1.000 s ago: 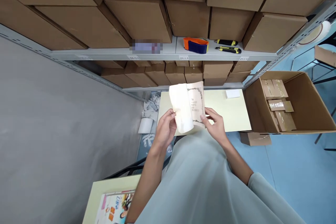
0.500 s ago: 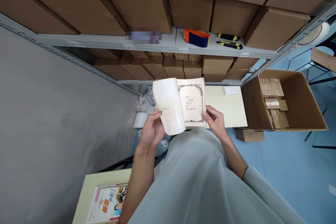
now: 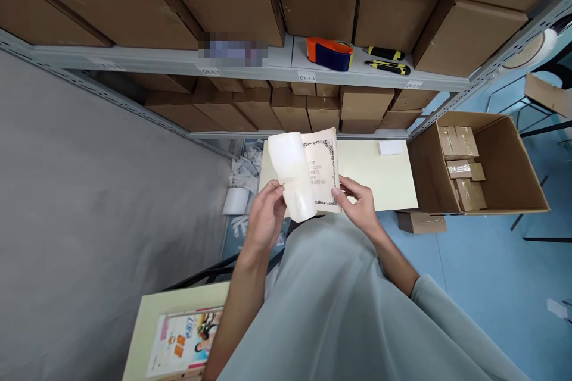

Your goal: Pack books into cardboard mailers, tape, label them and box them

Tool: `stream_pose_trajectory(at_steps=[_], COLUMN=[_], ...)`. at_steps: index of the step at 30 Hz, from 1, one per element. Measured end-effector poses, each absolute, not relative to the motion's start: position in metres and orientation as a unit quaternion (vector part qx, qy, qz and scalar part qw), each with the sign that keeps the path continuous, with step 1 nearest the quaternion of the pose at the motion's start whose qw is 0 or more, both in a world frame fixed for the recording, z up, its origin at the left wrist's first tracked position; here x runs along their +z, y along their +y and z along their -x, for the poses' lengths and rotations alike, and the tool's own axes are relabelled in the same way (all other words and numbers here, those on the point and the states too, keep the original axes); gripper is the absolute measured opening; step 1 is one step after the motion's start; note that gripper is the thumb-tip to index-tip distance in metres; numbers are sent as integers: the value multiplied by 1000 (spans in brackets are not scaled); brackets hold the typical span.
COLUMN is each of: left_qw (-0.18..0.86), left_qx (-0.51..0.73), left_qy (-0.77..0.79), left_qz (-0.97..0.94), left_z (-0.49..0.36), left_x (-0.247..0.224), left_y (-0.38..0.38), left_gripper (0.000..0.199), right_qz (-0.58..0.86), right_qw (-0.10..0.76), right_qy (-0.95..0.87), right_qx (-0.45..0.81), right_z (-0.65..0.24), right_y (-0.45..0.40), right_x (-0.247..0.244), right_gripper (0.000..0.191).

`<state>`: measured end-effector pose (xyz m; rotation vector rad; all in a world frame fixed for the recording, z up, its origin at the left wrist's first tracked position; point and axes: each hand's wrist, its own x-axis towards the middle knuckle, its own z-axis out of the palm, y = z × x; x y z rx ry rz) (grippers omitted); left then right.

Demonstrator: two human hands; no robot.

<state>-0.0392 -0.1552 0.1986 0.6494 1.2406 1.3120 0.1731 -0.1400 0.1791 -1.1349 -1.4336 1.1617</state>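
Observation:
A thin open book (image 3: 325, 169) is held up in front of my body, above the pale yellow tabletop. Its right page has a black ornamental border and a few lines of print. My left hand (image 3: 267, 214) pinches the edge of the white, curling left leaf, which bends toward the right page. With the thumb on its front and the fingers behind, my right hand (image 3: 357, 202) grips the book's right edge near the lower corner. The fingers behind the book are partly hidden.
A metal shelf (image 3: 268, 74) with several cardboard boxes stands ahead, holding an orange-and-blue strap roll (image 3: 329, 54) and box cutters (image 3: 386, 59). An open carton (image 3: 509, 172) is at right, a grey wall (image 3: 111, 202) at left. A colourful printed cover (image 3: 183, 342) lies lower left.
My left hand has moved the white leaf rightward, so it curls more and covers part of the right page. The book has shifted slightly left; my right hand keeps its grip.

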Motion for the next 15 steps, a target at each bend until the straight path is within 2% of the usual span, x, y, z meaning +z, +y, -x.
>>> stream_pose_trajectory(at_steps=[4,9,15], left_qw=[559,544,540], left_qx=[541,532,546], left_qy=[547,545,535], left_qz=[-308,-354,-353], left_z=[27,10,-2], left_x=[196,193,197], left_y=[-160,-166,-167], left_gripper=[23,26,42], right_qz=[472,480,460], right_qw=[454,442,425], right_qy=[-621,-665,-705], right_qx=[430,363,332], right_z=[-165,-159,-159], right_y=[-146,-151,-154], right_x=[184,184,174], right_gripper=[45,61,74])
